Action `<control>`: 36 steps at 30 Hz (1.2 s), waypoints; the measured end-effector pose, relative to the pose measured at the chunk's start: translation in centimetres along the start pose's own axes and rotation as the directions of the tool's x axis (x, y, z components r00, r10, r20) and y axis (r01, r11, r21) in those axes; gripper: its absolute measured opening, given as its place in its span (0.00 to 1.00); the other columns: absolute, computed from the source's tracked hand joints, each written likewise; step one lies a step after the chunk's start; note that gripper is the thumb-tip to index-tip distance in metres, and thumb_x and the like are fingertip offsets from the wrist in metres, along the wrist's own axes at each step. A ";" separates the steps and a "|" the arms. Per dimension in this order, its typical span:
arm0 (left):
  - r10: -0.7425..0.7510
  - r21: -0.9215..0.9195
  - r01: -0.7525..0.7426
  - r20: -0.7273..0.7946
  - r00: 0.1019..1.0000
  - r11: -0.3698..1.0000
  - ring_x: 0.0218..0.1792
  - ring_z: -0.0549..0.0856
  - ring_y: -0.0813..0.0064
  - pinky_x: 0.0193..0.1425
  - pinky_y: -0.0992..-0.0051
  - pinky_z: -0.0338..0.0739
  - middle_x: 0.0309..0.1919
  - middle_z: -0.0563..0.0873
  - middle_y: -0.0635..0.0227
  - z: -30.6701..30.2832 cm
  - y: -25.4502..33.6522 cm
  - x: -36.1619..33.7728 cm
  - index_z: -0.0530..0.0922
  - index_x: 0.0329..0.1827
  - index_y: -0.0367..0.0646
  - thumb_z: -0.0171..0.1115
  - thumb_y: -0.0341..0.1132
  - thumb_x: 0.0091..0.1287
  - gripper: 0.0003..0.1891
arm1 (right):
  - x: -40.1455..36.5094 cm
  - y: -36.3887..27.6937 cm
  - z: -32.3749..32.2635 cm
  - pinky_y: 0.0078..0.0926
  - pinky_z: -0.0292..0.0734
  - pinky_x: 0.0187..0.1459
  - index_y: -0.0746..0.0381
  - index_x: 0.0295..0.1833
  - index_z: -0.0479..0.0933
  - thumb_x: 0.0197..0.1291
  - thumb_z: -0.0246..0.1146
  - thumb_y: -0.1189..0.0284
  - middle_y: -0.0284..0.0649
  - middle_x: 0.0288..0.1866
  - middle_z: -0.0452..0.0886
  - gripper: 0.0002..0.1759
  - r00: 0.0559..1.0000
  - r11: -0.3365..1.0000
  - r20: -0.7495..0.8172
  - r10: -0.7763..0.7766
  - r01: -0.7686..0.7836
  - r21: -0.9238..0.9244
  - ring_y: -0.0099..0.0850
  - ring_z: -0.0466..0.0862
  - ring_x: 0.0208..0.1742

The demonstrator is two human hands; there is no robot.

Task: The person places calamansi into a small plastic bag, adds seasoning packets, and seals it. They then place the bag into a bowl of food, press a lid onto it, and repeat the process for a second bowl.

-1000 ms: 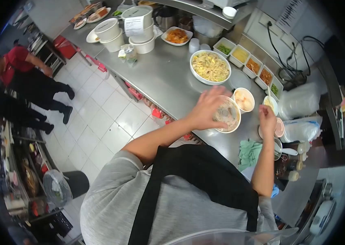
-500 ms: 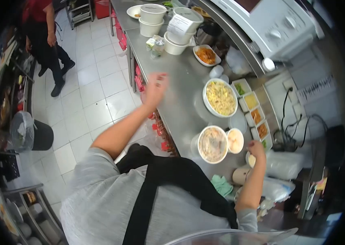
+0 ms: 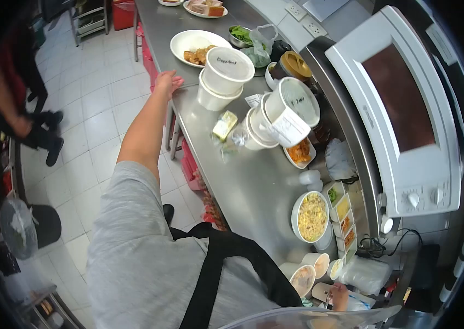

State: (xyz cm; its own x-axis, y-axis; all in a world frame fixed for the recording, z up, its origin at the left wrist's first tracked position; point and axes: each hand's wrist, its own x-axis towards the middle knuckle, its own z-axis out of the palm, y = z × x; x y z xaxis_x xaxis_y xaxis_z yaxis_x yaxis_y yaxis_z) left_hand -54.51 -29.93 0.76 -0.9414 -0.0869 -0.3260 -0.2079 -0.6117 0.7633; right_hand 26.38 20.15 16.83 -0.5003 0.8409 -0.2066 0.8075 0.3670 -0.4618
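My left hand [image 3: 168,84] hovers at the counter's left edge, its fingers spread and nothing in it, close to a white plate of food [image 3: 180,46]. Right of it stand stacked lidded white tubs [image 3: 222,74]. My right hand [image 3: 339,296] is low at the right, partly cut off by my clear visor, beside a beige container [image 3: 321,291]; its fingers are too small to make out. Near it are a bowl with creamy food [image 3: 302,281], a smaller cup [image 3: 321,265] and a bowl of yellow grains [image 3: 312,217].
A metal counter [image 3: 254,181] runs up the middle. A white microwave [image 3: 402,115] stands at the right. Small square trays [image 3: 343,209] line the back. Another person [image 3: 18,104] is at the far left, near a bin [image 3: 46,225].
My left hand has moved forward along the counter edge toward the plate. My right hand has drawn back toward the beige container. The view has shifted, and the other person appears farther left.
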 end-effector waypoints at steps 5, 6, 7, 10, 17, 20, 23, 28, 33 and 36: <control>-0.144 0.066 0.135 0.156 0.977 0.989 0.37 0.86 0.55 0.37 0.70 0.87 0.46 0.79 0.44 3.8 0.6 7.2 0.60 0.59 0.31 0.54 0.31 0.67 0.21 | -6.4 4.7 0.3 0.26 0.73 0.25 0.66 0.41 0.77 0.54 0.62 0.73 0.39 0.29 0.78 0.10 0.822 0.759 0.171 0.543 -0.568 0.320 0.29 0.79 0.26; -0.185 0.100 0.168 0.194 0.963 0.981 0.39 0.86 0.54 0.38 0.69 0.87 0.47 0.79 0.43 4.0 0.8 8.7 0.60 0.60 0.31 0.53 0.31 0.67 0.21 | -7.3 5.0 0.4 0.31 0.75 0.33 0.65 0.43 0.76 0.57 0.61 0.70 0.41 0.37 0.79 0.11 0.758 0.745 0.152 0.635 -0.652 0.139 0.32 0.80 0.33; -0.225 0.134 0.198 0.229 0.947 0.971 0.40 0.86 0.53 0.39 0.67 0.87 0.47 0.79 0.42 4.0 0.8 10.0 0.60 0.60 0.30 0.52 0.30 0.67 0.21 | -8.2 5.4 0.2 0.36 0.76 0.42 0.64 0.45 0.76 0.61 0.60 0.66 0.43 0.45 0.79 0.13 0.688 0.696 0.117 0.716 -0.717 -0.046 0.36 0.81 0.41; -0.270 0.204 0.226 0.218 0.938 0.952 0.42 0.86 0.53 0.42 0.65 0.88 0.47 0.79 0.44 4.6 1.4 11.3 0.61 0.60 0.28 0.49 0.24 0.63 0.21 | -9.8 6.9 -0.6 0.39 0.79 0.49 0.63 0.48 0.76 0.63 0.60 0.61 0.46 0.53 0.80 0.16 0.731 0.750 0.182 0.657 -0.658 -0.067 0.38 0.83 0.46; -0.087 0.150 0.062 0.165 0.982 0.987 0.40 0.85 0.55 0.38 0.60 0.87 0.47 0.79 0.50 0.9 3.2 7.7 0.61 0.62 0.42 0.50 0.20 0.56 0.27 | -12.2 -14.8 2.2 0.17 0.73 0.33 0.69 0.51 0.75 0.56 0.60 0.79 0.36 0.27 0.79 0.16 0.957 0.988 -0.289 -0.002 -0.043 -0.150 0.21 0.78 0.29; -0.004 0.146 -0.026 0.200 0.980 0.989 0.41 0.85 0.55 0.38 0.60 0.87 0.48 0.79 0.51 -4.4 6.6 4.7 0.60 0.63 0.42 0.50 0.20 0.54 0.29 | -12.2 -19.6 2.4 0.18 0.74 0.39 0.69 0.54 0.74 0.57 0.60 0.79 0.37 0.34 0.80 0.18 0.940 0.997 -0.333 -0.067 0.073 0.006 0.23 0.79 0.34; 0.050 0.209 -0.088 0.182 0.982 0.974 0.43 0.85 0.56 0.39 0.61 0.87 0.49 0.79 0.52 -9.7 11.8 -1.5 0.60 0.63 0.42 0.51 0.20 0.53 0.30 | -12.9 -22.6 3.1 0.21 0.74 0.45 0.69 0.56 0.73 0.58 0.60 0.80 0.39 0.41 0.80 0.19 0.925 0.951 -0.351 -0.144 0.228 0.210 0.24 0.79 0.41; 0.059 0.398 -0.117 0.154 0.986 0.910 0.43 0.85 0.62 0.38 0.65 0.86 0.49 0.79 0.55 -17.1 17.8 -16.3 0.62 0.62 0.41 0.51 0.22 0.53 0.30 | -15.9 -24.3 5.8 0.24 0.73 0.53 0.69 0.59 0.72 0.59 0.57 0.82 0.40 0.45 0.80 0.21 0.899 0.834 -0.140 -0.415 0.437 0.337 0.26 0.79 0.48; -0.049 0.458 -0.063 0.229 0.972 0.887 0.45 0.83 0.70 0.44 0.72 0.82 0.48 0.80 0.64 -23.2 15.9 -31.0 0.67 0.62 0.38 0.53 0.24 0.52 0.29 | -18.1 -21.7 13.0 0.26 0.75 0.54 0.65 0.60 0.71 0.62 0.57 0.79 0.40 0.47 0.80 0.20 0.823 0.704 0.259 -0.505 0.220 0.675 0.28 0.80 0.51; -0.268 0.507 0.068 0.332 0.904 0.859 0.45 0.84 0.64 0.42 0.68 0.85 0.51 0.79 0.56 -24.9 12.1 -38.4 0.66 0.62 0.37 0.55 0.25 0.51 0.30 | -18.5 -17.8 19.0 0.28 0.74 0.55 0.61 0.68 0.64 0.71 0.50 0.60 0.43 0.56 0.76 0.25 0.626 0.527 0.417 -0.659 -0.011 0.850 0.29 0.78 0.53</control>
State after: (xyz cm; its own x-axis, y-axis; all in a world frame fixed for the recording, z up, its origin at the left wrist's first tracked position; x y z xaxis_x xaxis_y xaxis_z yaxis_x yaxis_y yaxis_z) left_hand -14.32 -53.57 8.66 -0.8840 0.3465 -0.3138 -0.3775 -0.1331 0.9164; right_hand 15.29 -9.48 12.47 -0.9757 0.1181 -0.1844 0.1656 -0.1534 -0.9742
